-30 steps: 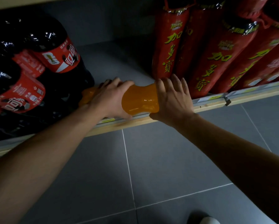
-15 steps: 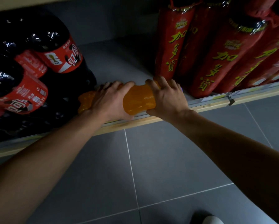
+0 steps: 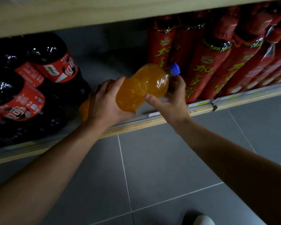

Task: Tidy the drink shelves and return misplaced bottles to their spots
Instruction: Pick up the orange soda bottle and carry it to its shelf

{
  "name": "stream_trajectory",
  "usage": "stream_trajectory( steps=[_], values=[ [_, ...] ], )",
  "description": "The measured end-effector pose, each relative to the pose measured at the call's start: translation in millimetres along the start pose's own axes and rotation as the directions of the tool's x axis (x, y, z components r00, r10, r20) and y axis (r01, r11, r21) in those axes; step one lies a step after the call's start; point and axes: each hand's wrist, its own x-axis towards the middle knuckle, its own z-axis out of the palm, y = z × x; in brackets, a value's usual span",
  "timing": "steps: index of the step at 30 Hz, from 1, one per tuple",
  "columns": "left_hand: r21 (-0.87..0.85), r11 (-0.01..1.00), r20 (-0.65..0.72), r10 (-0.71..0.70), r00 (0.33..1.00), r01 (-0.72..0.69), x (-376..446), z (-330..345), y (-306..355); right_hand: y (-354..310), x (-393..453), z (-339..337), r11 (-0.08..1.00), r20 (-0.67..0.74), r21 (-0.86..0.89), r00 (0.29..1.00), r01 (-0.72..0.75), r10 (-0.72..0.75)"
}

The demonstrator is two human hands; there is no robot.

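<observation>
An orange drink bottle point(image 3: 143, 86) with a blue cap is tilted, its cap end raised toward the upper right, over the gap on the low shelf point(image 3: 152, 118). My left hand point(image 3: 105, 104) grips its waist and lower body. My right hand point(image 3: 169, 96) holds the upper body near the neck, thumb on the front and fingers behind. The bottle's base pokes out orange to the left of my left hand.
Dark cola bottles point(image 3: 55, 65) with red labels stand at the left. Red-wrapped tall bottles point(image 3: 208, 65) with yellow characters fill the right side. A wooden shelf board point(image 3: 71, 12) hangs overhead. Grey floor tiles point(image 3: 152, 168) lie below, with a shoe tip point(image 3: 203, 220) at the bottom.
The orange bottle lay flat along the shelf edge; now its cap end is lifted up and to the right. My right hand has shifted from on top of it to under the neck.
</observation>
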Motion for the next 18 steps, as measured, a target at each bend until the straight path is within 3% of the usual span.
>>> stream_trajectory(
  steps=[1,3,7,10,14,18],
  values=[
    [-0.039,0.999,-0.008,-0.009,1.0,0.009,-2.2,-0.3,4.7,-4.4,-0.2,4.2,0.99,0.07,0.129,0.997,-0.05,0.041],
    [-0.11,0.994,-0.03,-0.025,0.999,0.021,-9.0,-0.1,13.5,-14.7,0.3,13.8,0.972,0.053,0.229,0.998,-0.053,0.042],
    [-0.153,0.988,-0.092,-0.02,0.996,0.006,-20.0,-0.6,25.6,-32.5,-6.0,16.4,0.971,-0.125,0.238,0.992,0.036,-0.006],
    [-0.137,0.991,-0.076,-0.015,0.997,0.005,-22.7,-2.5,29.6,-38.5,-10.0,9.2,0.973,-0.14,0.211,0.988,0.09,-0.061],
    [-0.099,0.995,-0.017,-0.021,1.0,0.02,-29.3,-4.9,33.1,-36.7,-15.3,6.7,0.973,-0.1,0.215,0.993,0.088,-0.068],
    [-0.037,0.999,0.165,0.011,0.986,-0.005,-13.9,-20.2,27.3,-23.3,-15.7,-0.4,0.965,-0.091,0.229,0.99,0.125,-0.107]
  ],
)
